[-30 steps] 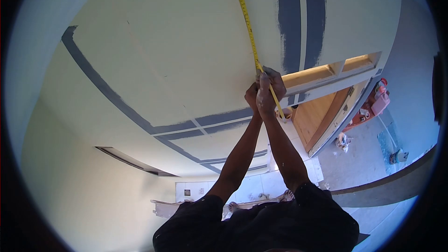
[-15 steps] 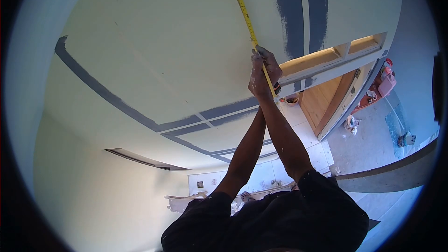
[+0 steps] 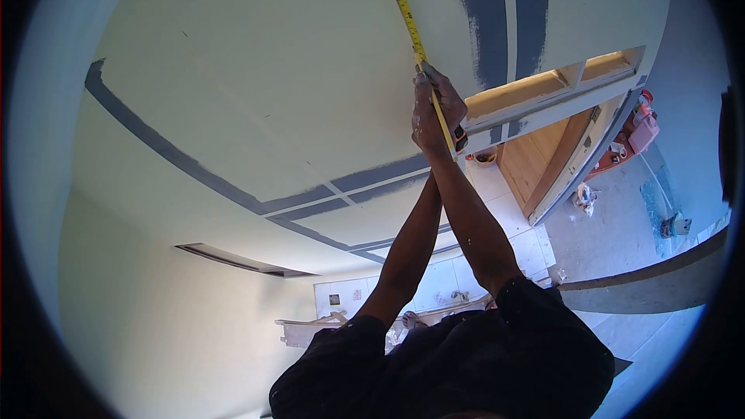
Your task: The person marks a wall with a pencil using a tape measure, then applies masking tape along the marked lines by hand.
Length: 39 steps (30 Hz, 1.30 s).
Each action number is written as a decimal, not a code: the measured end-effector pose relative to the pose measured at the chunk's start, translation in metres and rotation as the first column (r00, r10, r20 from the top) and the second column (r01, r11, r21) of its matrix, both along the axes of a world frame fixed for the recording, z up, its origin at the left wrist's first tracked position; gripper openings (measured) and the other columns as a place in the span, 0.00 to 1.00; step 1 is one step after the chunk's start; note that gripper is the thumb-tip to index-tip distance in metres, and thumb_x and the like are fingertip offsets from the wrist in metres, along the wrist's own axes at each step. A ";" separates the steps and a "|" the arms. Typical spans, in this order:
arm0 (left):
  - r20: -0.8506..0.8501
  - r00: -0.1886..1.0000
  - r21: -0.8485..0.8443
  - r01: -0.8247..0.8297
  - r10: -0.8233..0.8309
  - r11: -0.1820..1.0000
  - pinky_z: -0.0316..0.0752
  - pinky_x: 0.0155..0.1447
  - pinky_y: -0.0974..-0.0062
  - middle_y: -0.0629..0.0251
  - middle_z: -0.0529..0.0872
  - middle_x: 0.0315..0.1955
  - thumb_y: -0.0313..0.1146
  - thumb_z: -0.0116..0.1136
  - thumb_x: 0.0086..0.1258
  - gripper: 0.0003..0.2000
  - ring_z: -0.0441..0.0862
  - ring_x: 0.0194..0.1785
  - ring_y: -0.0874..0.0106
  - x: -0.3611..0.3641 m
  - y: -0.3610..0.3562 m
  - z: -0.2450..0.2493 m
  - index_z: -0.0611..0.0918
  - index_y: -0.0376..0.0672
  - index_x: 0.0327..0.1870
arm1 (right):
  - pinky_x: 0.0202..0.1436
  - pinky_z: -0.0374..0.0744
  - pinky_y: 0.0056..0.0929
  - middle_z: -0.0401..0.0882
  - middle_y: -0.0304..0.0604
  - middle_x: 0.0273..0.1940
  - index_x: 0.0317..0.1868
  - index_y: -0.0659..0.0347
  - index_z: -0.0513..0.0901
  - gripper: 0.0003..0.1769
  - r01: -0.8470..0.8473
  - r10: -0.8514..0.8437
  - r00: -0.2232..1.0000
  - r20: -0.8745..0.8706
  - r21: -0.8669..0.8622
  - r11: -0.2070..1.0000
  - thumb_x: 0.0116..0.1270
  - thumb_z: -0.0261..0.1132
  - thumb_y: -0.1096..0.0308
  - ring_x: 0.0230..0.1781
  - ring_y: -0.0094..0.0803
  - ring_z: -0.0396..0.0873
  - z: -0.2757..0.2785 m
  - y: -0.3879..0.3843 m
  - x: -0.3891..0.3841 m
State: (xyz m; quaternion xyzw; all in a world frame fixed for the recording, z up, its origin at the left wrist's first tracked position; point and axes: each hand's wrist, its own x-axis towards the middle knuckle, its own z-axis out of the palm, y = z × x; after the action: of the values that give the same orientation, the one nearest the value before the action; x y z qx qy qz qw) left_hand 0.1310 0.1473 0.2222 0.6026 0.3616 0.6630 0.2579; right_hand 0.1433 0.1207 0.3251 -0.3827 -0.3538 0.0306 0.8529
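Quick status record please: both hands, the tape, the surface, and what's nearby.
right hand: raised, gripping the tape measure against the surface
left hand: hidden behind the right hand; only its forearm shows
tape measure: yellow blade, runs from the hand to the top edge
surface: pale green with grey stripes
nearby: wooden door, red machine

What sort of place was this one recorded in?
Probably a room under renovation or repainting. A pale surface carries unfinished grey paint bands, a yellow tape measure is stretched across it, and an unpainted wooden door stands beside a dusty floor with a red machine.
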 end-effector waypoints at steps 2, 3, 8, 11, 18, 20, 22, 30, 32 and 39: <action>0.002 1.000 -0.004 0.003 -0.003 1.000 0.72 0.32 0.74 0.60 0.83 0.22 0.42 0.52 0.69 0.17 0.77 0.25 0.75 -0.001 -0.001 0.000 0.82 0.35 0.30 | 0.26 0.75 0.18 0.80 0.41 0.27 0.46 0.69 0.81 0.11 -0.014 0.014 1.000 -0.027 0.006 1.000 0.64 0.61 0.73 0.22 0.18 0.75 0.003 -0.001 -0.001; 0.002 1.000 -0.006 0.006 -0.006 1.000 0.72 0.32 0.74 0.60 0.83 0.22 0.42 0.52 0.69 0.17 0.77 0.25 0.75 0.000 0.000 0.000 0.82 0.35 0.30 | 0.26 0.75 0.18 0.80 0.41 0.27 0.46 0.69 0.81 0.11 -0.014 0.014 1.000 -0.026 0.006 1.000 0.64 0.61 0.73 0.22 0.18 0.75 0.001 0.001 0.000; 0.001 1.000 -0.015 0.019 -0.019 1.000 0.73 0.33 0.75 0.60 0.83 0.22 0.42 0.51 0.69 0.17 0.78 0.26 0.74 -0.001 -0.001 -0.001 0.82 0.35 0.30 | 0.27 0.75 0.18 0.81 0.41 0.28 0.46 0.68 0.81 0.12 -0.106 0.114 0.988 -0.105 0.080 0.991 0.64 0.61 0.73 0.24 0.18 0.75 0.000 0.004 -0.001; 0.001 1.000 -0.017 0.024 -0.024 1.000 0.73 0.33 0.75 0.60 0.83 0.23 0.41 0.51 0.70 0.17 0.78 0.26 0.74 -0.002 -0.001 -0.001 0.82 0.35 0.31 | 0.28 0.76 0.18 0.81 0.42 0.28 0.46 0.68 0.81 0.12 -0.021 0.025 0.998 -0.049 0.072 0.997 0.63 0.62 0.73 0.24 0.19 0.76 -0.003 0.010 0.001; 0.005 0.999 -0.032 0.038 -0.038 0.999 0.73 0.34 0.75 0.60 0.83 0.24 0.41 0.50 0.70 0.17 0.78 0.27 0.74 -0.001 -0.003 -0.003 0.82 0.34 0.31 | 0.28 0.76 0.18 0.81 0.41 0.28 0.46 0.68 0.82 0.12 -0.038 0.041 0.997 -0.058 0.059 0.998 0.63 0.62 0.73 0.24 0.19 0.76 0.001 0.005 -0.001; 0.004 0.999 -0.033 0.044 -0.043 0.998 0.73 0.34 0.75 0.60 0.83 0.24 0.41 0.50 0.70 0.17 0.78 0.27 0.74 -0.002 -0.003 -0.004 0.82 0.34 0.32 | 0.29 0.76 0.18 0.81 0.42 0.28 0.46 0.68 0.82 0.12 -0.063 0.063 0.997 -0.035 0.005 0.998 0.63 0.62 0.74 0.24 0.18 0.76 0.007 -0.002 -0.002; 0.005 0.999 -0.038 0.050 -0.050 0.998 0.73 0.35 0.75 0.60 0.83 0.24 0.41 0.49 0.71 0.17 0.78 0.27 0.74 -0.001 -0.003 -0.005 0.82 0.33 0.32 | 0.28 0.76 0.17 0.81 0.42 0.28 0.46 0.68 0.82 0.12 -0.020 0.021 0.999 -0.038 0.027 0.999 0.63 0.62 0.74 0.24 0.18 0.76 0.004 0.003 0.000; 0.018 0.997 -0.053 0.073 -0.072 0.996 0.74 0.36 0.75 0.60 0.83 0.25 0.40 0.48 0.71 0.18 0.79 0.28 0.73 0.003 -0.004 -0.010 0.82 0.32 0.33 | 0.29 0.77 0.18 0.82 0.43 0.29 0.45 0.67 0.82 0.11 -0.091 0.091 0.993 -0.076 0.005 0.996 0.63 0.62 0.74 0.25 0.20 0.78 0.007 0.000 -0.004; 0.028 0.996 -0.067 0.087 -0.086 0.994 0.74 0.36 0.76 0.60 0.83 0.25 0.40 0.48 0.72 0.18 0.79 0.28 0.73 0.003 -0.003 -0.012 0.82 0.32 0.33 | 0.32 0.78 0.23 0.83 0.46 0.31 0.45 0.65 0.83 0.11 -0.006 0.008 0.997 -0.080 0.027 1.000 0.62 0.63 0.73 0.27 0.27 0.81 -0.006 0.013 0.001; 0.084 0.984 -0.133 0.167 -0.157 0.977 0.74 0.37 0.76 0.59 0.84 0.26 0.40 0.47 0.72 0.18 0.79 0.29 0.73 0.001 -0.005 -0.023 0.82 0.31 0.34 | 0.37 0.77 0.32 0.82 0.46 0.33 0.47 0.58 0.82 0.13 0.308 -0.268 0.863 0.428 -0.025 0.951 0.61 0.63 0.70 0.31 0.35 0.80 -0.010 -0.019 -0.001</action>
State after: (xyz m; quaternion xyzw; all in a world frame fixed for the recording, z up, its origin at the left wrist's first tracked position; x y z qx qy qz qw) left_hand 0.1320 0.1427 0.1993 0.5860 0.3472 0.6344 0.3655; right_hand 0.1427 0.1021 0.3155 -0.4676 -0.4658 -0.1638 0.7332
